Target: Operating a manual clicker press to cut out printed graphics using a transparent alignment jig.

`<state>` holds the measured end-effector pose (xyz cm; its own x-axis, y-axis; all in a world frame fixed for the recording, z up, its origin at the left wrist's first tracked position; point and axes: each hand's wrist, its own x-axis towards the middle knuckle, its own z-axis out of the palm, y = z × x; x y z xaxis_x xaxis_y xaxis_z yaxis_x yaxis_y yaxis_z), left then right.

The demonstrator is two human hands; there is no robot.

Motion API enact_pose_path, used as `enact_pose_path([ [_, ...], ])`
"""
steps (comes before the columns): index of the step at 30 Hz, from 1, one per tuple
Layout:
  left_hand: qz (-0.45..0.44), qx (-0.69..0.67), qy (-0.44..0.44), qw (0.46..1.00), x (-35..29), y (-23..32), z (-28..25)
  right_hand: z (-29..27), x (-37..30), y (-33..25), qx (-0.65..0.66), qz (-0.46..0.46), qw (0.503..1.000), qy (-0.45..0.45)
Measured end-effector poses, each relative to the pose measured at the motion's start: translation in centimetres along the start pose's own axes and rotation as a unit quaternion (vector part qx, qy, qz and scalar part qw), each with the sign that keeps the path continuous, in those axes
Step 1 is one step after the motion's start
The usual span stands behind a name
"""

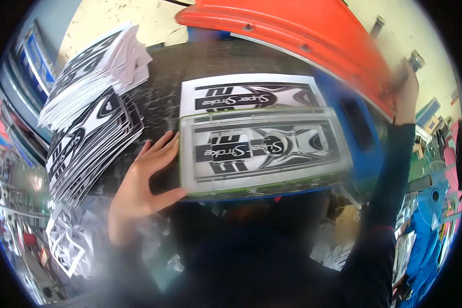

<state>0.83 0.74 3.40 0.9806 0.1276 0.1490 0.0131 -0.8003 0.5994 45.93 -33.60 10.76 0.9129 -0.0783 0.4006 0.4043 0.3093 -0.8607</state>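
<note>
Black-and-white printed sheet (249,94) lies at centre frame. Your left hand (143,187), fingers spread, steadies the stencil frame (264,151) overlapping it; your right hand (405,84) grips the orange press lid (292,31), raised. Finished sheets (90,108) stack at upper left.

Black-white printed sheets (87,123); green-edged grey frame (264,149); orange press lid (303,31); blue base (357,126)
</note>
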Motion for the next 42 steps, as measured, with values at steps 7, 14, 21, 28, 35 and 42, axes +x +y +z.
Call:
enact_pose_path([
  [7,0.01,0.004,0.003,1.0,0.0,0.4,0.1,0.3,-3.2,-1.2,-0.024,-0.005,1.0,-0.004],
  [14,0.016,-0.185,0.107,0.977,-0.3,0.0,1.0,2.4,-10.8,-3.5,0.016,-0.018,0.997,-0.07],
  [21,0.182,-0.053,0.205,0.96,0.3,2.6,1.2,3.9,-18.6,-6.0,-0.026,-0.055,0.982,-0.181],
  [28,0.306,-0.062,0.178,0.933,4.0,8.4,0.4,6.6,-25.9,-8.2,-0.016,-0.072,0.935,-0.346],
  [35,0.332,0.031,0.26,0.906,4.7,13.8,-0.4,4.4,-17.5,-7.7,-0.362,-0.473,0.801,-0.066],
  [42,0.313,0.104,0.373,0.867,3.7,12.3,-1.7,3.5,-12.6,-6.6,-0.236,-0.369,0.897,-0.054],
])
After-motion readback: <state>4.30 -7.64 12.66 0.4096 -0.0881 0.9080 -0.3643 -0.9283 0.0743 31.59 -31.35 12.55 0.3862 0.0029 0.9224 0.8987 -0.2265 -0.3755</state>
